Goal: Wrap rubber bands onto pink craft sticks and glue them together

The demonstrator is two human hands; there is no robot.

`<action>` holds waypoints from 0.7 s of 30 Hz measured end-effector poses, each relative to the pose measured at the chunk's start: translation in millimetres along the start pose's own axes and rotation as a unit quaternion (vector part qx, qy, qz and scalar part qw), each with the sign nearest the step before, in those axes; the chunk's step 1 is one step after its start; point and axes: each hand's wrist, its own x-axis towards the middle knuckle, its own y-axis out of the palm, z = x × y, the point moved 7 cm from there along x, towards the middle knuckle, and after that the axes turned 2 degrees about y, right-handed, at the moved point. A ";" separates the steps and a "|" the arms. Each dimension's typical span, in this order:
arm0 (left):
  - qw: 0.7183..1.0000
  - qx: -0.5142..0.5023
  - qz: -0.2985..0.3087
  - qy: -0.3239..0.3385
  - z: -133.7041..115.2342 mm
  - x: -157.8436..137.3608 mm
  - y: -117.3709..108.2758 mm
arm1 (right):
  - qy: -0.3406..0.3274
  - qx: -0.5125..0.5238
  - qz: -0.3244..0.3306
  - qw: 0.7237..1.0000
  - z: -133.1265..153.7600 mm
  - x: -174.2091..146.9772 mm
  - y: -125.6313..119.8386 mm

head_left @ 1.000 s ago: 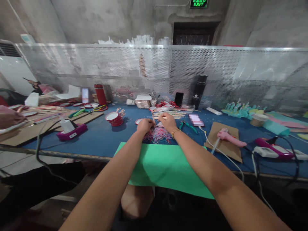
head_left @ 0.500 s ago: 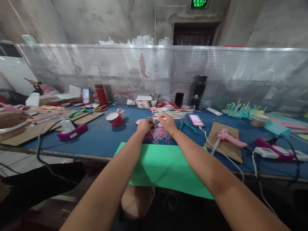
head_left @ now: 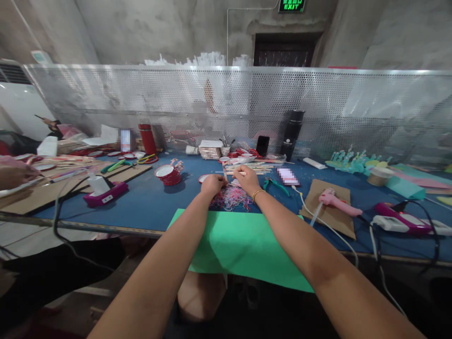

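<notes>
My left hand (head_left: 213, 185) has its fingers closed in a pinch, and a thin wooden stick (head_left: 224, 168) rises from its fingertips. Close on its right, my right hand (head_left: 248, 180) is also pinched; what lies between its fingertips is too small to make out. Under both hands is a loose heap of pink, purple and blue thread (head_left: 233, 198). A round white piece with a red rim (head_left: 202, 179) shows partly behind my left hand. Just behind the hands lie several thin sticks (head_left: 259, 167). Green sheeting (head_left: 240, 245) covers my lap.
On the left stand a red-rimmed cup (head_left: 168, 176) and a purple power strip (head_left: 106, 194); a co-worker's hand (head_left: 14, 173) is at the far left. To the right are teal pliers (head_left: 277, 187), a phone (head_left: 287, 176), and a pink glue gun (head_left: 339, 202) on cardboard (head_left: 312, 207) with trailing cables.
My right hand's fingers have shifted slightly; my left hand stays in place. At the far left, the co-worker's hand has moved a little.
</notes>
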 end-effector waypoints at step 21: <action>1.000 0.002 -0.005 0.001 1.0 1.6 0.8 | -0.027 -0.007 0.005 1.000 7.4 -1.6 2.2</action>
